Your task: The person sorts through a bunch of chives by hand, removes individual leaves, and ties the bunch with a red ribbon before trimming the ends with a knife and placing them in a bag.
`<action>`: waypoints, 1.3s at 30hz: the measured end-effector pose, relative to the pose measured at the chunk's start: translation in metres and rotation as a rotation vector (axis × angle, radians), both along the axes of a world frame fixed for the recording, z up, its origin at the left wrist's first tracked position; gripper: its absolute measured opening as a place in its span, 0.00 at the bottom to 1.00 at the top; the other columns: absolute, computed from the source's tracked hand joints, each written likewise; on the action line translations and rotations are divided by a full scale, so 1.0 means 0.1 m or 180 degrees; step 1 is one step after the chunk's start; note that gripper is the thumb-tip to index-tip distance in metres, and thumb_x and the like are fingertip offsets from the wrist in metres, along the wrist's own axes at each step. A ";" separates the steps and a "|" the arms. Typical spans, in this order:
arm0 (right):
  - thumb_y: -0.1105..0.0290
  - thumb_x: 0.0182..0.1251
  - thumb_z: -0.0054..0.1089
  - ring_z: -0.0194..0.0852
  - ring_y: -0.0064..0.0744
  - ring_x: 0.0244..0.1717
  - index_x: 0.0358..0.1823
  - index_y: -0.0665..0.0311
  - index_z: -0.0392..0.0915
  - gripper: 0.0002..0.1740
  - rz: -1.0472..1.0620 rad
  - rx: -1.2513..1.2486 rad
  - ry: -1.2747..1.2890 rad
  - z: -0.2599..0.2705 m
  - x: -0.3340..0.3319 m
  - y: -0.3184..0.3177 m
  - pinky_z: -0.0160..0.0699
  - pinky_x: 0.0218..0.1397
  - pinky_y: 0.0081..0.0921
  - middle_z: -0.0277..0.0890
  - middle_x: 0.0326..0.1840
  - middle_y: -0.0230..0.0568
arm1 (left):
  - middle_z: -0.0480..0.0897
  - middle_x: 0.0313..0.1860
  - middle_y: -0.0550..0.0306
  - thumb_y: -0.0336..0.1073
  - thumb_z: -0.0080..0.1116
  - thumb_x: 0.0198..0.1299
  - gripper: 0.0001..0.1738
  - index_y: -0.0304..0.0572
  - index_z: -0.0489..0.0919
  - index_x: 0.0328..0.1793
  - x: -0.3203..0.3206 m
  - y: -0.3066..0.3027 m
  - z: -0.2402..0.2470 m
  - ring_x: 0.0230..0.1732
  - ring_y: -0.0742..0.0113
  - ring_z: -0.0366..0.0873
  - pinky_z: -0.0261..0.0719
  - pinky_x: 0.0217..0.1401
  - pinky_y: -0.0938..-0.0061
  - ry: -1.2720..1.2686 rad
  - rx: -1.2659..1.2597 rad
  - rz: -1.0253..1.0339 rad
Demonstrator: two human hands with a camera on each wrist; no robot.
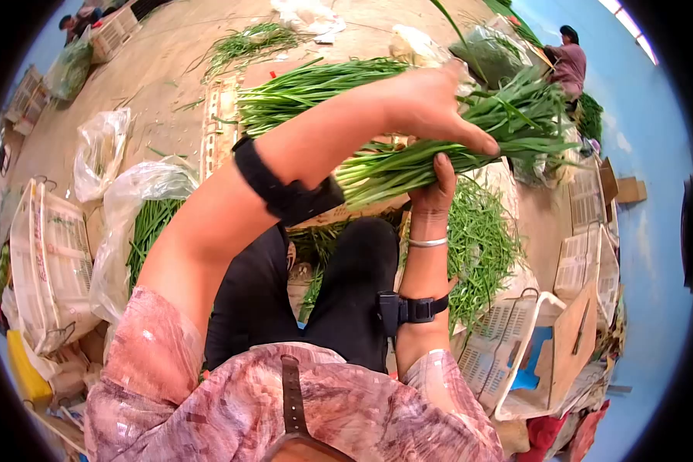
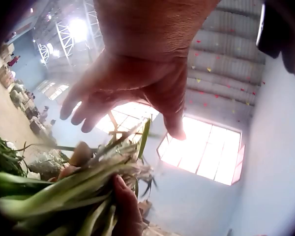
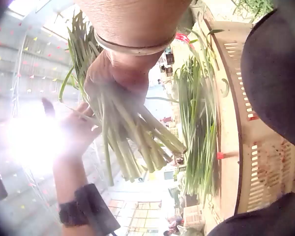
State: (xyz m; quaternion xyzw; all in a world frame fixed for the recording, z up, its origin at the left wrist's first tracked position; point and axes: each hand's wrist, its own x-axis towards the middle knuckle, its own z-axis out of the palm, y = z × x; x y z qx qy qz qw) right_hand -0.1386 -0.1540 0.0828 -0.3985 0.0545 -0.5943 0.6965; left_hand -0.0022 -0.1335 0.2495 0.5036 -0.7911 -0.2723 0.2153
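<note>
Gripping the bunch (image 1: 416, 158) is the right hand (image 1: 433, 199), its fingers and thumb curled round the stalks; pale ends fan out to one side of these fingers, leaves to the other. Above them is the left hand (image 1: 431, 100), thumb and fingers spread wide, holding nothing; whether its thumb touches the leaves cannot be determined. Handling (judged): the bunch is likely light, with fairly stiff stalks, and soft leaves that may bruise, or slip if damp. Recommended hold: round the firm stalks, short of the pale ends, with enough pressure to keep single stalks from sliding out. Near the right fingers, a pile (image 3: 199, 123) of similar stalks lies on a crate (image 3: 231, 182). Well apart from all fingers, a heap (image 1: 250, 45) lies on the floor (image 1: 162, 69).
</note>
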 end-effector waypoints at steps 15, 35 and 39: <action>0.72 0.52 0.63 0.69 0.35 0.49 0.56 0.60 0.66 0.28 0.0259 0.0722 -0.1865 -0.71 -0.04 1.10 0.66 0.62 0.39 0.72 0.48 0.37 | 0.78 0.40 0.41 0.40 0.67 0.38 0.34 0.35 0.66 0.52 -0.13 1.25 -1.71 0.43 0.45 0.77 0.75 0.45 0.57 -0.0695 0.0092 0.0414; 0.71 0.54 0.61 0.75 0.28 0.19 0.30 0.70 0.78 0.08 -0.2119 0.1823 0.5582 -2.65 -3.28 2.47 0.62 0.15 0.19 0.77 0.26 0.39 | 0.80 0.23 0.48 0.28 0.56 0.44 0.11 0.36 0.70 0.35 0.45 1.73 -1.55 0.26 0.51 0.80 0.77 0.27 0.61 -0.2327 -0.0035 0.0078; 0.75 0.53 0.62 0.76 0.29 0.32 0.41 0.74 0.75 0.14 -0.2693 0.0385 0.5967 -0.94 -2.29 2.19 0.74 0.37 0.23 0.77 0.29 0.42 | 0.79 0.25 0.48 0.26 0.56 0.41 0.11 0.38 0.69 0.33 0.41 1.67 -1.52 0.28 0.51 0.80 0.76 0.29 0.60 -0.2352 -0.0129 0.0004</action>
